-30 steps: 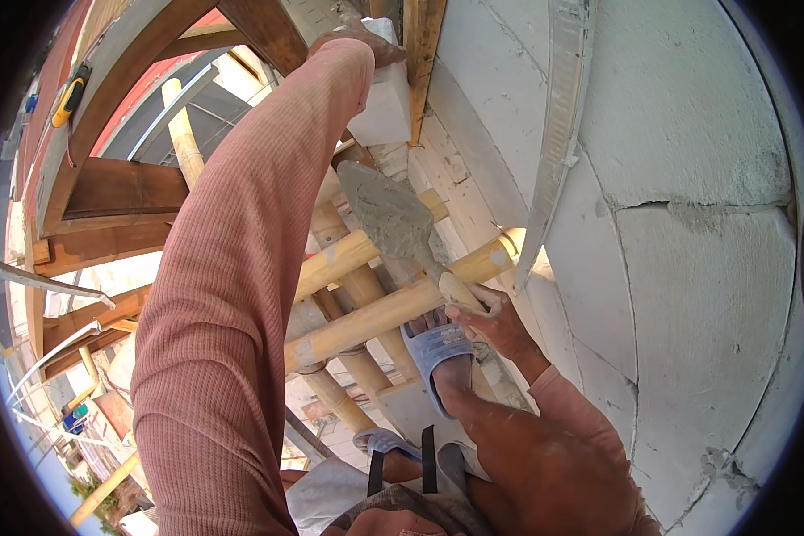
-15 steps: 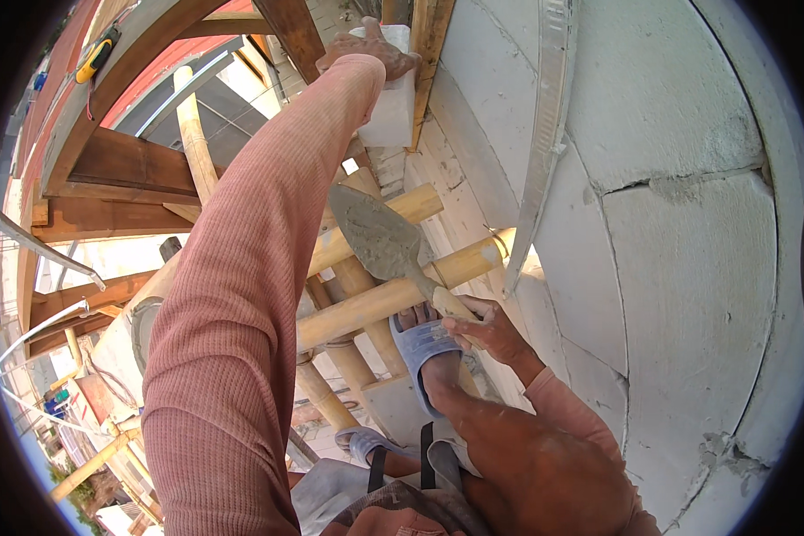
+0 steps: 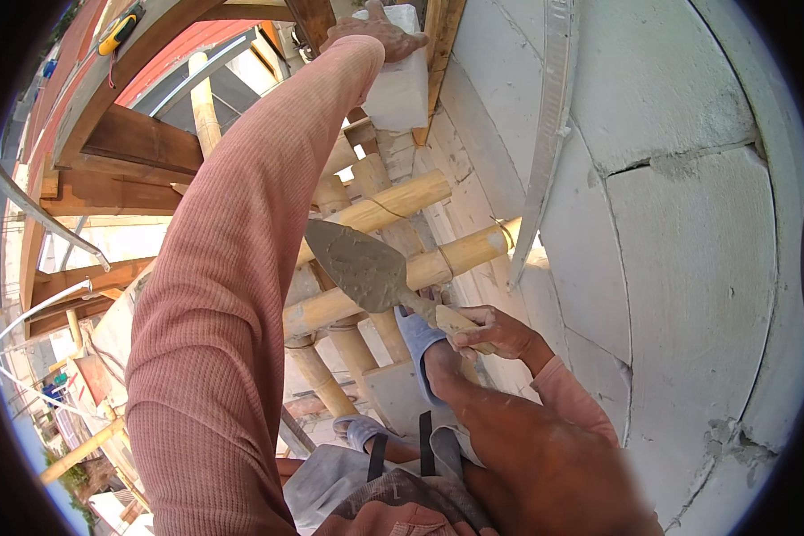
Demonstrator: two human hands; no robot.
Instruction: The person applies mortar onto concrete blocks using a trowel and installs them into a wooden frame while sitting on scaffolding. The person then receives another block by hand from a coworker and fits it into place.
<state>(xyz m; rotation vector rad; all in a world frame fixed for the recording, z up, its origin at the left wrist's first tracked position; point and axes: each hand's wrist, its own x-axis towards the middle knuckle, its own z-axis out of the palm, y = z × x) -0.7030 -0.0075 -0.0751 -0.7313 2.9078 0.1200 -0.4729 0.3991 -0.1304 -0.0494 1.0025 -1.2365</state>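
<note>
At the top of the view my left hand [image 3: 375, 36] is spread across the upper end of a white block [image 3: 397, 92], its fingers and thumb over the block's sides. The block's far side is hidden. Lower down, my right hand [image 3: 500, 333] is closed around the pale handle of a pointed trowel [image 3: 359, 266]. Grey mortar coats the trowel's blade, which points up and left over bamboo poles [image 3: 393, 207]. My left sleeve [image 3: 232, 241] covers much of the view's left half.
A wall of pale blocks [image 3: 688, 259] rises on the right, with a long metal strip [image 3: 549, 134] against it. Wooden beams [image 3: 138, 138] and a yellow tape measure [image 3: 119, 31] are at left. My sandalled foot [image 3: 420, 353] is beside crossed bamboo with gaps between.
The whole view has shifted slightly. My right hand has brought the trowel a little left, its tip now nearer my left sleeve. My left hand stays on the block.
</note>
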